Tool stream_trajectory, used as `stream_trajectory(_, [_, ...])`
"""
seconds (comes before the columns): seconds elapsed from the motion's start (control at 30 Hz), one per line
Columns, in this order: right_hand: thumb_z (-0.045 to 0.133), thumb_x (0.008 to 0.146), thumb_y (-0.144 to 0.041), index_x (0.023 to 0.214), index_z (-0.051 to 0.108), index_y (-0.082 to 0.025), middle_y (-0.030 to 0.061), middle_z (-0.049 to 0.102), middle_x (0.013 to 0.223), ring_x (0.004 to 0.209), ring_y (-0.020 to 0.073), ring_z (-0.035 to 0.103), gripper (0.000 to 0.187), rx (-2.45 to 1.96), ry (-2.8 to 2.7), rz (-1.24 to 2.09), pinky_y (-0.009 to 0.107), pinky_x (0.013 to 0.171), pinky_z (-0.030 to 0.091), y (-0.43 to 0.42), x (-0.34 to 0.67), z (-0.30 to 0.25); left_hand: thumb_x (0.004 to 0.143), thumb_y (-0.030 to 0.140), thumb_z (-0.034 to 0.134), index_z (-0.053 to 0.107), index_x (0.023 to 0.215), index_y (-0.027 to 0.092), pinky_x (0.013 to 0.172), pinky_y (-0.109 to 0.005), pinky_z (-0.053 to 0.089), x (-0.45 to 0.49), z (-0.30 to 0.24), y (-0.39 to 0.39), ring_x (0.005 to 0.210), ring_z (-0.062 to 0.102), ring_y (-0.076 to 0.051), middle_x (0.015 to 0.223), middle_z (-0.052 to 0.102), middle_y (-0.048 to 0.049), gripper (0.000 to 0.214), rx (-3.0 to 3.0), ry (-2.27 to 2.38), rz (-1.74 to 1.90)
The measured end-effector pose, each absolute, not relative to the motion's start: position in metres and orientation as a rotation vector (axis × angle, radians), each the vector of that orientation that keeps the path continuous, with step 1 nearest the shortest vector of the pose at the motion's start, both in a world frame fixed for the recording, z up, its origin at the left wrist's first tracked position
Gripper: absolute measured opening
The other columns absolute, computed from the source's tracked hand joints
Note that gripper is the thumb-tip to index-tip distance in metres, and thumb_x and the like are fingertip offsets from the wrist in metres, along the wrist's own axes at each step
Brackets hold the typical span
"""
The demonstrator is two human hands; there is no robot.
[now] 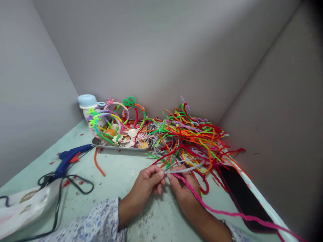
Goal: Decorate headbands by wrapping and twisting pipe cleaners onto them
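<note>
My left hand [148, 183] is closed in a pinch on the tip of a thin grey headband [191, 169]. Beside it, my right hand [184, 186] pinches the same band near that tip, together with the end of a bright pink pipe cleaner [219, 211]. The pipe cleaner trails over my right forearm toward the lower right. From my fingers the band's loop extends rightward, above my right hand. Just beyond my hands lies a tangled heap of colourful pipe cleaners [199, 134], with several bare grey headbands [164, 144] at its left side.
A metal tray [123, 147] holds shells and several wrapped, decorated headbands [111, 117]. Behind it stands a white bottle with a blue lid [87, 100]. A blue glue gun [67, 159] with a black cord, a plastic bag [37, 205] and an orange pipe cleaner [98, 163] lie left; a phone [246, 198] lies right.
</note>
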State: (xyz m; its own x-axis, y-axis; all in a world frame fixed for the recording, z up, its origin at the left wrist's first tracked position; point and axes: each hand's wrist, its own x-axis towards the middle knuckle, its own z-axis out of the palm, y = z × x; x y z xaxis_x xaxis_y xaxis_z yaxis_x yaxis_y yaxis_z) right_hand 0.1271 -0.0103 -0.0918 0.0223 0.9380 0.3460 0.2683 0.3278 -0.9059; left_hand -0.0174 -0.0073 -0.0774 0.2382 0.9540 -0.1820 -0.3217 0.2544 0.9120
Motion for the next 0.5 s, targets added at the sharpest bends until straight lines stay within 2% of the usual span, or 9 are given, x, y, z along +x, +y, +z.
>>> stream_trajectory(0.3, [0.055,0.088,-0.037,0.086,0.059,-0.019,0.0034,0.065,0.076,0.069,0.0176,0.060,0.018,-1.204,-1.477,0.861,0.028,0.065,0.049,-0.0127,0.1296,-0.0909,0.076,0.038,0.069,0.057,0.069,0.013,0.043,-0.017,0.031,-0.0137,-0.0741,-0.0104,0.041,0.046,-0.005,0.058,0.058,0.0021,0.028,0.950,0.975,1.050])
stream_trajectory(0.5, [0.060,0.085,-0.037,0.080,0.063,-0.019,0.0049,0.067,0.075,0.071,0.0203,0.062,0.019,-1.305,-1.569,0.573,0.031,0.067,0.048,-0.0145,0.1295,-0.0928,0.077,0.036,0.068,0.055,0.069,0.014,0.045,-0.017,0.032,-0.0141,-0.0749,-0.0113,0.043,0.044,-0.004,0.059,0.057,0.0028,0.026,0.879,0.962,1.089])
